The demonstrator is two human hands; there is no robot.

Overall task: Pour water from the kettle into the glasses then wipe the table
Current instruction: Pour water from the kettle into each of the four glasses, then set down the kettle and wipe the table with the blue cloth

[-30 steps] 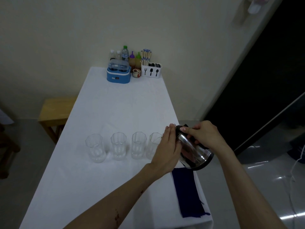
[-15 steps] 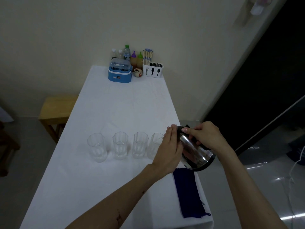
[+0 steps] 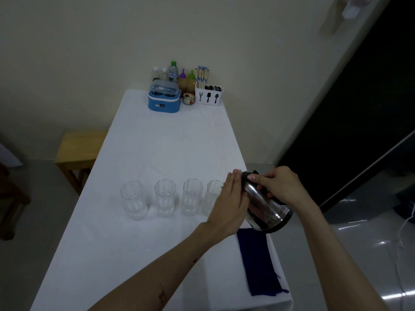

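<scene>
A steel kettle [image 3: 267,209] hangs tilted to the left above the table's right edge. My right hand [image 3: 283,187] grips its black handle from above. My left hand [image 3: 231,203] lies flat against the kettle's left side, fingers straight. The kettle's spout points at the rightmost glass [image 3: 212,196], which my left hand partly hides. Three more clear glasses [image 3: 192,196] [image 3: 165,197] [image 3: 133,199] stand in a row to its left. A dark blue cloth [image 3: 258,261] lies on the white table [image 3: 157,153] near the right front corner.
At the table's far end stand a blue appliance [image 3: 164,99], several bottles [image 3: 173,71], a small jar [image 3: 188,98] and a white cutlery holder [image 3: 208,96]. A wooden stool [image 3: 78,149] stands left of the table. A white cable [image 3: 404,225] lies on the floor at right.
The kettle and both hands stay over the rightmost glass, nearly where they were. The camera view has shifted slightly.
</scene>
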